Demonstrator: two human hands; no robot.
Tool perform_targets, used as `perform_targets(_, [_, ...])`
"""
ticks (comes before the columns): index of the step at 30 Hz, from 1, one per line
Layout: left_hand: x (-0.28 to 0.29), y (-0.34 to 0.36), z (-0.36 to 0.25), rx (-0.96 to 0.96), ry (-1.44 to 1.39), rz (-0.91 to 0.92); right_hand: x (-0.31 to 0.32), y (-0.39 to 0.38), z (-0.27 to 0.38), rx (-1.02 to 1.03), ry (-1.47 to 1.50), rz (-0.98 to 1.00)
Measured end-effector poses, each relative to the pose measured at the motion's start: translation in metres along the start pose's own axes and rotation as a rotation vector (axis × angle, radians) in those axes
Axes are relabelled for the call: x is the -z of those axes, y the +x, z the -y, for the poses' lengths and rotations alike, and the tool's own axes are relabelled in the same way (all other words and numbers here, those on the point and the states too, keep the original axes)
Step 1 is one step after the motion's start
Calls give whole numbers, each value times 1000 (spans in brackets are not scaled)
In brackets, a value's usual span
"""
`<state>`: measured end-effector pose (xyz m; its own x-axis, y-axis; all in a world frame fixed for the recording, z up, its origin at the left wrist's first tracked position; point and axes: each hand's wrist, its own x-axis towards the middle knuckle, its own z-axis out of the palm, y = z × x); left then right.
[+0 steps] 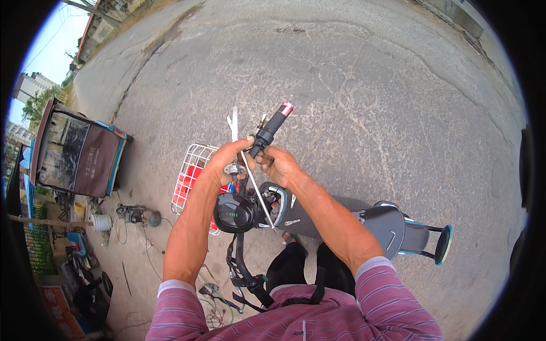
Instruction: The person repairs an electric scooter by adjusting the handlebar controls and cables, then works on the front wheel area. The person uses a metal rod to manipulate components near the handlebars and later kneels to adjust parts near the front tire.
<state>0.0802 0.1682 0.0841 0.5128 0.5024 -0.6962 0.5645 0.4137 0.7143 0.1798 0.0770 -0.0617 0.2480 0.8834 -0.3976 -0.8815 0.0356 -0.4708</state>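
My left hand (227, 159) is closed around a silver brake lever (234, 129), whose blade sticks out above the thumb; its metal bracket (234, 169) shows below the fingers. Close beside it, my right hand (280, 165) has its fingers pinched at the inner end of a black handlebar grip (274, 124) with a red end. What those fingertips hold is hidden. A long thin pale rod (259, 191) slants from between the hands down across the scooter. Under them are a round black instrument pod (234, 213) and a white wire basket (193, 170) with red things inside.
The scooter's dark seat (382, 228) and backrest (443, 244) extend right. Left stand a covered three-wheeler (79, 150), a white bucket (102, 222) and a small machine (136, 215). Green hose (219, 310) and tools lie on the ground. Cracked pavement (341, 74) stretches ahead.
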Motion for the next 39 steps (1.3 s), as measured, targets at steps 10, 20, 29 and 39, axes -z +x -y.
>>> perform_targets(10, [3,5,3,-7,-30,8,2,0,-2,-90,38,-9])
perform_targets(20, [2,2,2,-22,-46,12,-4,-8,5,-116,94,-20])
perform_targets(29, [7,6,5,-25,-24,51,-3,-9,1,54,42,-36])
perform_targets(39, [11,7,6,-20,-10,86,1,-7,0,39,136,63])
